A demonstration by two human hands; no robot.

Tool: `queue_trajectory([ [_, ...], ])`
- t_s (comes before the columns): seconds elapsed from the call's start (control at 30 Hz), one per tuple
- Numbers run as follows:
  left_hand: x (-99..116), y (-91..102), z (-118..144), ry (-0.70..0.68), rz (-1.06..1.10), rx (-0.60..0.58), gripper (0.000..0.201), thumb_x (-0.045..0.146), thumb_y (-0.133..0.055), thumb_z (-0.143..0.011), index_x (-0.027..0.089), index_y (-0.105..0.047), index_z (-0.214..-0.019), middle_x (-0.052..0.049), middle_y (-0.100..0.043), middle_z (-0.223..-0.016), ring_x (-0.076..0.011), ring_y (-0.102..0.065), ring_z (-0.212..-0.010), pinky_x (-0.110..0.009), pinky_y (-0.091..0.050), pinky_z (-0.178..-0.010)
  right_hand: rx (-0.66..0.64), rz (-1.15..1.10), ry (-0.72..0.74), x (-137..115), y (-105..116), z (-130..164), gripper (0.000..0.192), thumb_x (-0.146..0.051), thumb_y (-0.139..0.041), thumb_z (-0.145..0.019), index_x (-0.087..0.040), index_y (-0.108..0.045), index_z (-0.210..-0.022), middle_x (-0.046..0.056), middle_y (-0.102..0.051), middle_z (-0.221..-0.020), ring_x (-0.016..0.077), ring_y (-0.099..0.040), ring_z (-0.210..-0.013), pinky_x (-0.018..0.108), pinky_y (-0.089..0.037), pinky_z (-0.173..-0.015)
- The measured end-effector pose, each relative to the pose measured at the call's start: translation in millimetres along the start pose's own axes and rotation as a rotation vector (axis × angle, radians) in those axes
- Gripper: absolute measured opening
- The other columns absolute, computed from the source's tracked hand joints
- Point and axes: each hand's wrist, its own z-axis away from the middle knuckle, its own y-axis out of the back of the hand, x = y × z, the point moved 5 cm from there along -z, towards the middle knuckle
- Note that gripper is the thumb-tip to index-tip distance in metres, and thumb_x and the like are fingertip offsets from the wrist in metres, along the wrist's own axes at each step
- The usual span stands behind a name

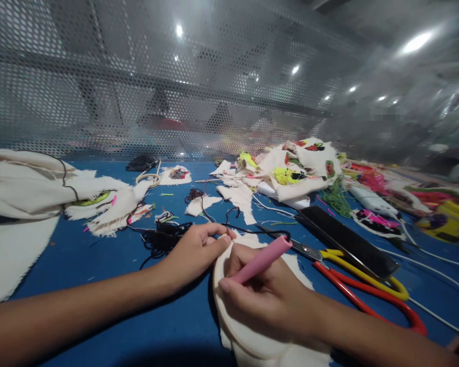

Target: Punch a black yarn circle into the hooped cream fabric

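My right hand (275, 290) is closed around a pink punch needle (265, 257), with black yarn (260, 232) running from its top end. The needle's tip is hidden behind my fingers, over the cream cloth (252, 334) stretched in a round embroidery hoop (216, 293). At the hoop's far left rim, my left hand (199, 252) grips the edge between thumb and bent fingers. A tangle of black yarn (162, 239) lies just beyond my left wrist. Right of the hoop are scissors (329, 260) with one yellow and one red handle.
A black phone (346, 239) lies beside the scissors, near a white power strip (373, 199) and its cable. Embroidered cloth (306, 168) is heaped at the back. Folded cream fabric (23, 183) covers the left side of the blue table (110, 265). Perforated metal panels (137, 92) stand behind.
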Motion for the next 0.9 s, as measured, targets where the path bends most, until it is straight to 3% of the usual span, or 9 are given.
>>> queue_trajectory([
  [0.33,4.6,0.9,0.2,-0.069,-0.135,-0.002,0.033,0.041,-0.053,-0.078,0.012,-0.064,-0.089,-0.004,-0.062,-0.072,-0.0177,-0.057,-0.073,-0.026,-0.042,-0.062,0.143,-0.089,0.013,-0.2,5.4,0.8,0.028,-0.033,-0.048,-0.085,-0.020,-0.038,-0.062,-0.003,-0.040,-0.059,0.0097,-0.037,-0.057,0.024,-0.034,-0.054],
  [0.6,4.2,0.1,1.7,-0.058,-0.124,-0.008,0.036,0.043,-0.054,-0.078,0.011,-0.065,-0.093,-0.005,-0.064,-0.076,-0.0163,-0.056,-0.069,-0.026,-0.042,-0.062,0.229,-0.163,0.041,-0.8,7.4,2.2,0.028,-0.034,-0.049,-0.087,-0.020,-0.043,-0.064,-0.002,-0.043,-0.060,0.0103,-0.040,-0.057,0.024,-0.036,-0.054],
  [0.9,4.7,0.6,1.7,-0.056,-0.068,-0.004,0.034,0.044,-0.061,-0.076,0.013,-0.066,-0.089,-0.001,-0.059,-0.062,-0.0137,-0.052,-0.060,-0.022,-0.038,-0.054,0.263,-0.144,0.006,-1.4,10.5,2.8,0.032,-0.036,-0.049,-0.086,-0.020,-0.041,-0.060,-0.002,-0.042,-0.059,0.0103,-0.039,-0.055,0.024,-0.036,-0.053],
])
